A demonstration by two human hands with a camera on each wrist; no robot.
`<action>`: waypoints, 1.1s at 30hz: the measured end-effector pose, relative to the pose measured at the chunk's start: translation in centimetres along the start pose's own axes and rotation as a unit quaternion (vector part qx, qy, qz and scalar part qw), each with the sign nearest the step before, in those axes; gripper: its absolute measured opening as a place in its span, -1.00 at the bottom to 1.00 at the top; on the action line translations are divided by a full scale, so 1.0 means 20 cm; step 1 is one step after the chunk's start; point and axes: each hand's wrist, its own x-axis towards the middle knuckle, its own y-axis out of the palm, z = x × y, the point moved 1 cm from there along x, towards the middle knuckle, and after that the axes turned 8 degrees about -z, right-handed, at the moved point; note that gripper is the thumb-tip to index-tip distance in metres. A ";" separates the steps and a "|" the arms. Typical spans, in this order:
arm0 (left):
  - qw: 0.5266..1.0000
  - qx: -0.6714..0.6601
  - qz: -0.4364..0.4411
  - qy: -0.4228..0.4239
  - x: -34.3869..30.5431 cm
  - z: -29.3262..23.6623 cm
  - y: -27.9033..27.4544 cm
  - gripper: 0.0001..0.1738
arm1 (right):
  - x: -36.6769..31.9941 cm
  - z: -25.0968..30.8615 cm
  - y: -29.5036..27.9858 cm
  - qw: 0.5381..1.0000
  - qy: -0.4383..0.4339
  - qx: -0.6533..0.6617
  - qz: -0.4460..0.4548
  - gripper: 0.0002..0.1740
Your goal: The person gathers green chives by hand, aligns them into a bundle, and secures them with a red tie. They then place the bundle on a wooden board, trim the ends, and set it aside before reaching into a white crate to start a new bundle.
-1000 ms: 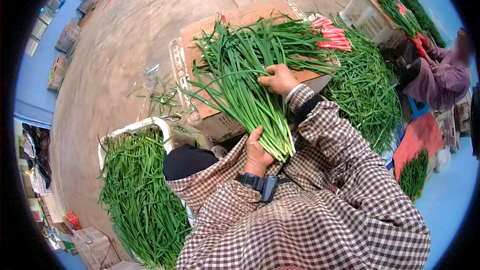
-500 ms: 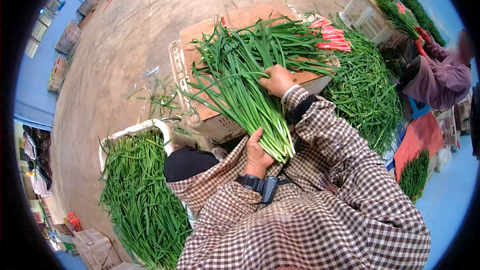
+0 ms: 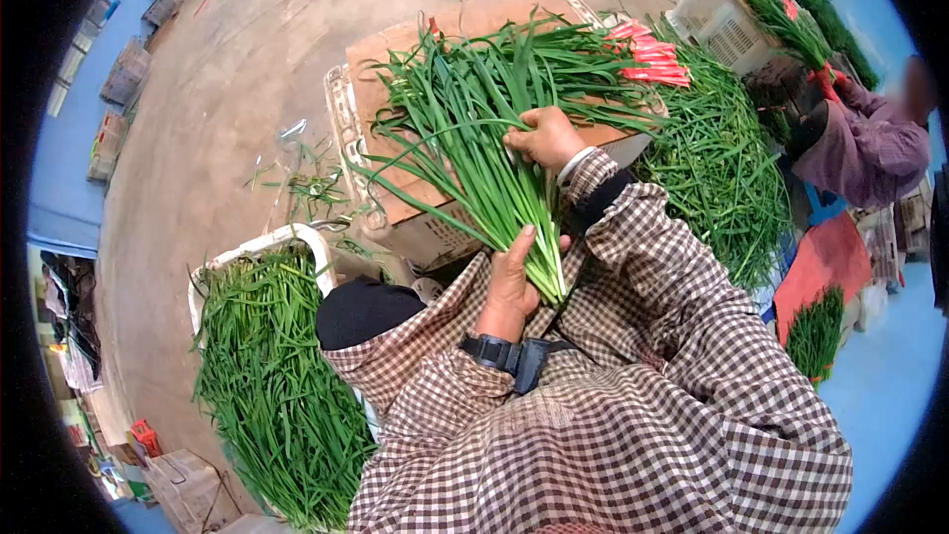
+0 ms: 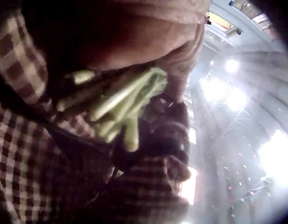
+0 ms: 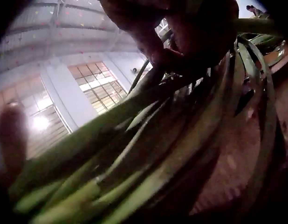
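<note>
Board [image 3: 479, 19] at upper centre, green bunch [image 3: 497, 183] mid-frame.
The board seemingly props the leaves [image 3: 445, 124]; the left hand [image 3: 510, 287] grips the pale stalk ends [image 3: 553, 280] (perhaps keeping them level); the right hand [image 3: 547, 139] pinches leaves higher up.

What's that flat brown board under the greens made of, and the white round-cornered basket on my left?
The flat brown board looks like matte wood, perhaps plywood, from its dull tan face. The white round-cornered basket seems smooth, rigid plastic: its thick rim looks moulded.
</note>
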 end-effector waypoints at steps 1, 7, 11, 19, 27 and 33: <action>0.999 0.032 -0.042 -0.010 -0.02 -0.02 0.03 -0.63 | -0.01 0.01 -0.01 0.999 0.006 0.033 0.011 -0.71; 0.989 0.105 -0.103 -0.031 0.04 -0.01 0.00 -0.75 | -0.04 0.03 -0.03 0.999 -0.034 0.035 0.019 -0.64; 0.982 0.127 -0.137 -0.012 0.04 0.00 0.00 -0.79 | -0.03 0.03 -0.02 0.991 -0.101 -0.080 -0.025 -0.53; 0.975 0.145 -0.164 0.032 0.05 0.02 0.00 -0.76 | -0.04 0.10 -0.07 0.991 -0.103 -0.055 -0.061 -0.66; 0.975 0.148 -0.165 0.015 0.07 0.02 -0.03 -0.81 | -0.34 0.27 -0.10 0.970 -0.215 -0.063 -0.097 -0.84; 0.981 0.127 -0.140 -0.033 0.11 0.03 -0.10 -0.79 | -0.55 0.34 -0.11 0.969 -0.232 -0.013 -0.085 -0.85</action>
